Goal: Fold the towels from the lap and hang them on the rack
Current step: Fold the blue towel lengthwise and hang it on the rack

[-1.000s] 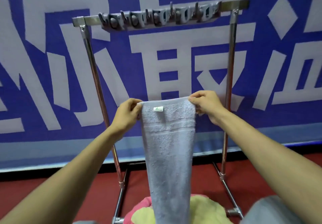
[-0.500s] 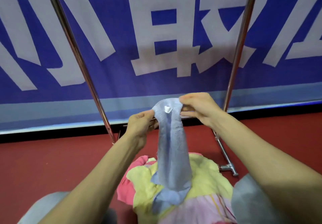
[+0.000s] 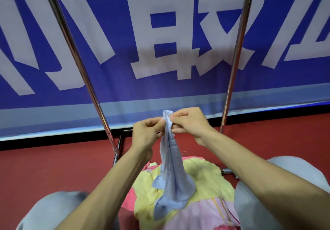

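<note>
A light blue towel (image 3: 172, 169) hangs folded lengthwise into a narrow strip, its lower end resting on the pile in my lap. My left hand (image 3: 146, 135) and my right hand (image 3: 189, 122) meet at its top edge, and each pinches a corner there. A yellow towel (image 3: 205, 179) lies under it, over a pink one (image 3: 131, 198) and a pale pink striped one (image 3: 200, 215). The metal rack shows only its two uprights, the left pole (image 3: 78, 65) and the right pole (image 3: 235, 56); its top bar is out of view.
A blue banner (image 3: 160, 90) with large white characters hangs behind the rack. The rack's foot bars (image 3: 117, 151) sit on the red floor (image 3: 44, 167). My knees in grey trousers (image 3: 303, 176) flank the towel pile.
My hands came together, so the blue towel went from a flat spread strip to a narrow lengthwise fold. The view tilted down; the rack's top bar left the frame.
</note>
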